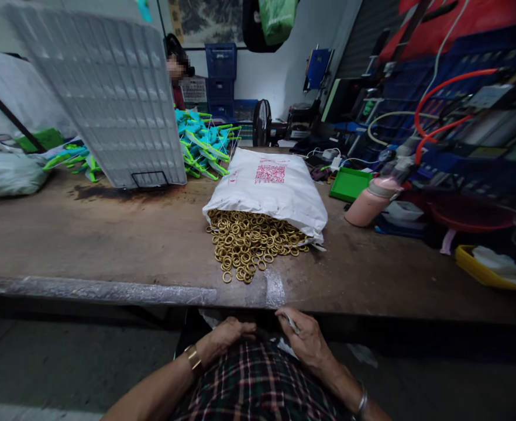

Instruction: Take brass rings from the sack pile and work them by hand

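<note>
My left hand (227, 336) rests curled against my lap, just under the table's front edge, and I cannot see anything in its fingers. My right hand (304, 339) is beside it, fingers pinched on a small pale thing I cannot make out. Both hands lie on plaid cloth (258, 380). On the table ahead, a white sack (271, 187) lies on its side and spills a heap of brass rings (249, 240) toward me. The rings are well beyond both hands.
A large white grid tray (109, 93) leans upright at the back left, with teal and green plastic parts (205, 146) behind it. A pink bottle (367, 204), a green tray (350, 184) and a yellow tray (486, 272) sit at the right. A person stands at the far side.
</note>
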